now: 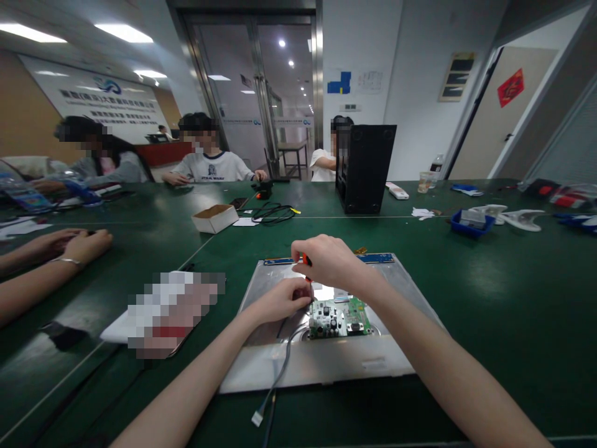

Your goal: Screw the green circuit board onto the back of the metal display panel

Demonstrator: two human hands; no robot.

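1. Working at a green table (494,292), with a tall black case (366,168) upright beyond the panel, partly blocking sight of a person in white (321,163) behind it.
2. Left of the case, across the table: a small cardboard box (217,219) and, just beside it, a coiled black cable (275,214).
3. Off to the right, well apart from the panel: a blue tray (472,224) near white curved pieces (525,219).
4. On the left, near a co-worker's hands (84,246): a flat item, partly masked (172,311).
5. Crossing over the panel with both forearms, hiding parts of its surface.
6. Gripping an orange screwdriver (306,260) in the right hand (329,261), fingers wrapped around the handle, shaft pointing down at the board's far left corner; tip too small to make out.
7. Keeping the left hand (280,300) low at that corner, fingers curled beside the shaft; gripping or merely touching, cannot tell.
8. Lying flat on the table in front: the panel (336,367), silvery, with a pale near strip and a blue far edge.
9. Lying on the panel, around its middle: a green circuit board (333,317), dotted with dark and silver components, with a grey cable (285,367) running from its left side past the panel's near edge to a white connector (257,418).
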